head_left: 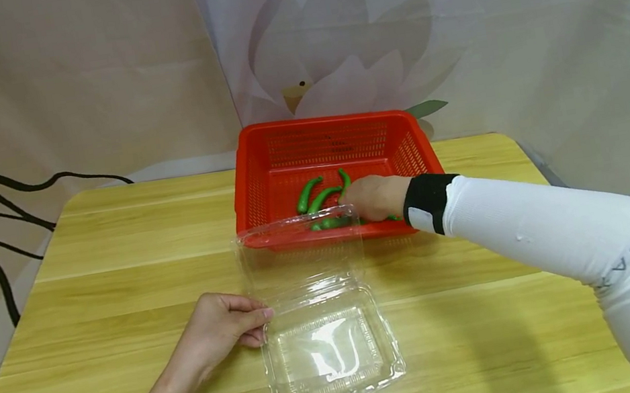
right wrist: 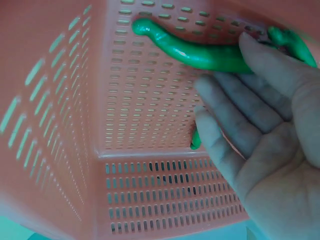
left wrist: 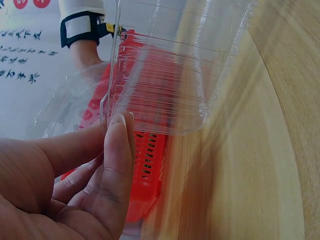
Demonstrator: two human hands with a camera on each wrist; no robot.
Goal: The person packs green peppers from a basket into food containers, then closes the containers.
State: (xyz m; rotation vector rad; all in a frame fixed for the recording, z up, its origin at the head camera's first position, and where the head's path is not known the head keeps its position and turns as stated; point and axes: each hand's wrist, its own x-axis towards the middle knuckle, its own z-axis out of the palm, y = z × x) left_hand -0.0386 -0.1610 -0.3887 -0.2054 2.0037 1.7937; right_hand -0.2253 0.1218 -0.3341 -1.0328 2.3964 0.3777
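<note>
Left hand (head_left: 220,327) pinches left edge of clear plastic hinged container (head_left: 333,346), near side of table (head_left: 137,270). Right hand (head_left: 375,198) at curved glossy green pepper (right wrist: 200,56) inside red perforated plastic basket (head_left: 262,170), far; closure cannot be told. Risks: smooth pepper may slip; loosened pinch may let container shift.

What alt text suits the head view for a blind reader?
A person's right hand reaches into a red basket of green peppers while the left hand pinches an open clear plastic container on a wooden table.

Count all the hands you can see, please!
2: the left hand pinches the clear plastic clamshell, and the right hand is inside the red plastic basket.
</note>
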